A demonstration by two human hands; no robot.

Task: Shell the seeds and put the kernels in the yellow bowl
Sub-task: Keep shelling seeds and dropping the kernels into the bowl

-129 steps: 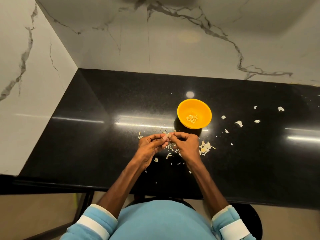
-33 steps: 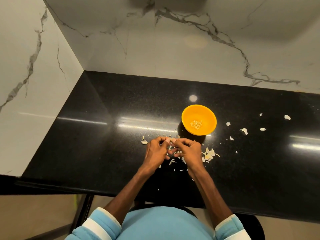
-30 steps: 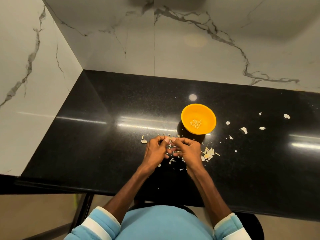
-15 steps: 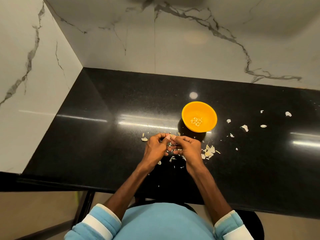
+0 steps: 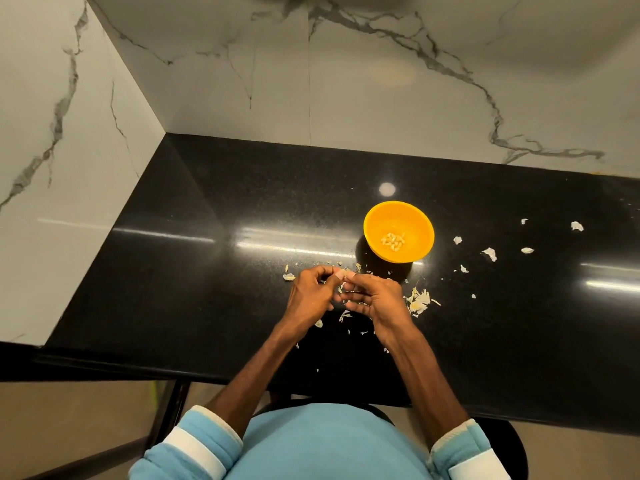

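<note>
Down in the middle of the frame, the left hand point(image 5: 310, 296) and the right hand point(image 5: 375, 299) met at the fingertips, both pinching a tiny pale seed point(image 5: 341, 276) over the black bench point(image 5: 207, 271). Up and right of the hands, close but apart, sat the yellow bowl point(image 5: 398, 214) with a few kernels point(image 5: 393, 239) inside. Shell bits point(image 5: 419, 301) lay just right of the right hand.

No readable text, labels or numbers
</note>
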